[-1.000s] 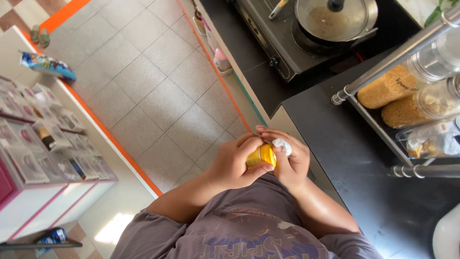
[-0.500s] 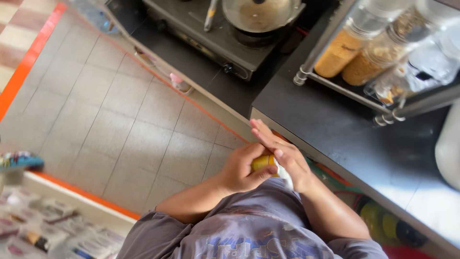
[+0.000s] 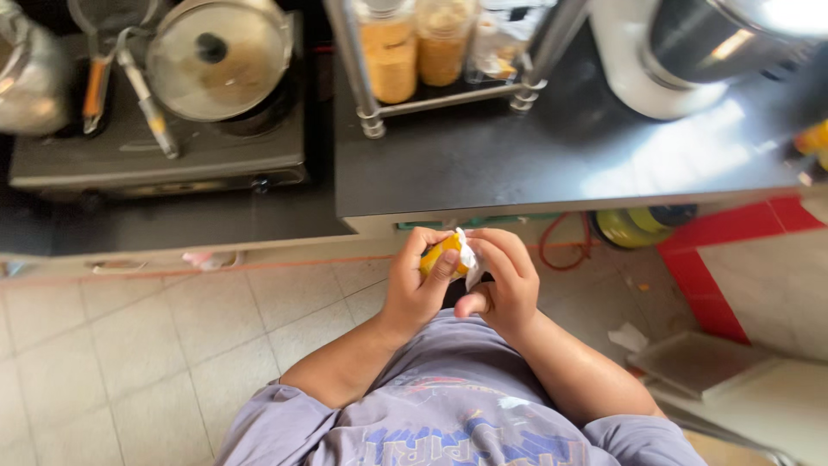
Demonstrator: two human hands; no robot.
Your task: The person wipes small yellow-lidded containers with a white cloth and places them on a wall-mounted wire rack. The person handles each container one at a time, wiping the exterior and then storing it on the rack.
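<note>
The left hand (image 3: 414,289) grips a small yellow container (image 3: 438,255). The right hand (image 3: 500,280) pinches a white wrapper (image 3: 470,259) at its top. Both are held in the air just below the counter edge (image 3: 517,203). Step in hand, as judged: peeling the wrapper. The next move calls for a steady grip and an outward pull.

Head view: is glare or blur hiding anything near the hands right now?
Head view: strong glare washes out the black countertop at right and the shiny steel pot; edges bend from wide-lens distortion; the left hand and right hand are evenly lit and sharp, with the small yellow container and white wrapper clear.
</note>
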